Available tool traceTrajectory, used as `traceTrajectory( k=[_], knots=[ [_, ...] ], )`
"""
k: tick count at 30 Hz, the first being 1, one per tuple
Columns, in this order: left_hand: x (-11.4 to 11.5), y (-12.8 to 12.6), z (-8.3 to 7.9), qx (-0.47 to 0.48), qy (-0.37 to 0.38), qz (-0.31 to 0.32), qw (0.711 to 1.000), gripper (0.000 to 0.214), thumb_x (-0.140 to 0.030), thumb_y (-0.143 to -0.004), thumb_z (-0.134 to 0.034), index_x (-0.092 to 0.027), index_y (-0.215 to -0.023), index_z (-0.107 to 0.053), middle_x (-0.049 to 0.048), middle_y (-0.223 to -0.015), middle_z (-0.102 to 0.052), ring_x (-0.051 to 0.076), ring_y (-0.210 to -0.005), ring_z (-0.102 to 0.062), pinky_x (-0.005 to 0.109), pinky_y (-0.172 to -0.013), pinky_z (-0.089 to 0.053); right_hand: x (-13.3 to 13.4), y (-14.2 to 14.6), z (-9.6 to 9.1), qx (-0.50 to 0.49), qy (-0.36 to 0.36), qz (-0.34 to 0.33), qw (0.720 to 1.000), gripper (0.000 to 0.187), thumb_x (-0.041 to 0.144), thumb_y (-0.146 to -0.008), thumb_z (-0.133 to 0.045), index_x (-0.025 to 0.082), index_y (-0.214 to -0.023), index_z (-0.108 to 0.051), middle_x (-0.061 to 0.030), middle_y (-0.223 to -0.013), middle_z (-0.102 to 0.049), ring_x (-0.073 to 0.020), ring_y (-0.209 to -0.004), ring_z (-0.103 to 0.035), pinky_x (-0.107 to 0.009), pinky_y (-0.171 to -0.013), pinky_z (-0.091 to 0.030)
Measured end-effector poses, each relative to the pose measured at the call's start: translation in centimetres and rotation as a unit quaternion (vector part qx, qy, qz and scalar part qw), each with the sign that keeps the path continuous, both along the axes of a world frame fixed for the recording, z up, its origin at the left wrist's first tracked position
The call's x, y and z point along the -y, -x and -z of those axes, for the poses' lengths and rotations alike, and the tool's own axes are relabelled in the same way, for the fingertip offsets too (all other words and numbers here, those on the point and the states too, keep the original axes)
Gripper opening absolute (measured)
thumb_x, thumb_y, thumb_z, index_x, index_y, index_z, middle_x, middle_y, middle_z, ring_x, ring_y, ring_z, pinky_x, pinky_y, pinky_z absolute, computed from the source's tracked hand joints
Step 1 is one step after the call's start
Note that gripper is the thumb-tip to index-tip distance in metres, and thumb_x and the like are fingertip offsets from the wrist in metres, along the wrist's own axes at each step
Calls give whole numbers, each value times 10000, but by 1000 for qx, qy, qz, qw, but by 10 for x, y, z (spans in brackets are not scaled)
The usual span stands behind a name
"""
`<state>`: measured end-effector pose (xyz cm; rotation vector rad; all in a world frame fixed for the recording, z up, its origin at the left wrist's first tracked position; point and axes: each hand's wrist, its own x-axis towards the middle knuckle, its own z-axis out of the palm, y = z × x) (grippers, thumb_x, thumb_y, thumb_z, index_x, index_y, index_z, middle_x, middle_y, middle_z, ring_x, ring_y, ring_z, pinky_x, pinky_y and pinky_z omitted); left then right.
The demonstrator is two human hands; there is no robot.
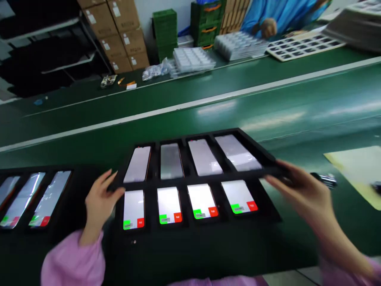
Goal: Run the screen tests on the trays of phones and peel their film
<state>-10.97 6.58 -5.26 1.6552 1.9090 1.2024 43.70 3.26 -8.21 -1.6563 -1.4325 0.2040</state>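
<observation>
Above a long, glossy green worktop (pixel 178 114), an upper black rectangular tray (pixel 205 179) is held over a lower black rectangular tray (pixel 151 208), though dimness and blur hide whether the two touch. The left hand (pixel 99 198) pinches the upper tray's left end between thumb and fingers, and the right hand (pixel 311 196) pinches its right end likewise. Four slim phones with plain greyish screens (pixel 205 157) lie in the upper tray's slots, while four phones with brightly lit white screens (pixel 201 198) show in the lower one, each bearing a green block (pixel 197 213) and a red block (pixel 213 211).
</observation>
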Motion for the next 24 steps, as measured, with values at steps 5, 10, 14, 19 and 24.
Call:
traceTrajectory(
  k=[5, 10, 14, 19, 24],
  knots=[
    [-102, -65, -50, -31, -7, 98, 995, 735, -609, -801, -807, -243, -1412, -626, 133, -1377, -713, 312, -1294, -693, 483, -1105, -601, -71, -13, -32, 94, -41, -7, 995, 501, 508, -1003, -603, 258, -1436, -645, -159, -1306, -712, -358, -1154, -685, -575, -1026, -553],
    [-64, -134, -64, -203, 32, 289, 935, 343, -548, -997, -583, -297, -1111, -788, 46, -1213, -754, 256, -1145, -711, 431, -990, -628, -54, 18, -24, 211, 18, -166, 963, 226, 383, -1031, -596, 287, -1030, -800, -73, -1275, -748, -305, -1195, -657, -491, -1004, -535],
    [-52, -187, -37, -292, 74, 345, 889, 286, -443, -995, -594, -258, -1001, -812, 100, -1283, -718, 343, -1285, -628, 666, -1200, -431, -65, 42, -11, 269, 77, -211, 936, 224, 369, -1040, -616, 248, -1080, -800, -122, -1498, -636, -379, -1344, -549, -562, -1023, -470],
    [-55, -209, -5, -327, 98, 289, 894, 295, -354, -1031, -526, -203, -1064, -778, 164, -1482, -605, 408, -1481, -459, 803, -1240, -249, -83, 48, -10, 289, 108, -225, 924, 266, 398, -1058, -616, 214, -960, -782, -123, -1507, -631, -382, -1416, -484, -572, -1066, -408],
    [-57, -209, -6, -330, 113, 269, 898, 259, -324, -1031, -541, -205, -951, -756, 131, -1409, -653, 383, -1446, -507, 807, -1228, -277, -90, 61, -2, 266, 111, -222, 932, 197, 334, -1036, -660, 249, -938, -808, -91, -1560, -591, -379, -1419, -481, -573, -1032, -383]
  ],
)
